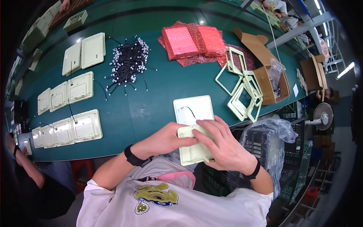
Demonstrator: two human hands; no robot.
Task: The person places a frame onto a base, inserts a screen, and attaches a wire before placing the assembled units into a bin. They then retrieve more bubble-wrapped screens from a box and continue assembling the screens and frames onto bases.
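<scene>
Over the table's near edge, I hold a cream plastic panel (189, 154) tilted up before my body. My left hand (170, 137) grips its left edge, with the thumb across its face. My right hand (226, 147) is closed round the right side, its fingers bent over the upper part; whether they pinch something small there is hidden. Just beyond lies a second cream panel (202, 103) on the green tabletop, with a short black cable (189, 109) curving over its white surface. The fingers of my right hand overlap its near end.
Several cream panels (87, 125) stand in rows at left. Black cables with white connectors (130, 62) form a pile at centre. Farther right are pink bubble-wrapped stacks (181, 41), cream square frames (238, 102) and an open cardboard box (264, 89). A co-worker's arm (28, 166) shows at far left.
</scene>
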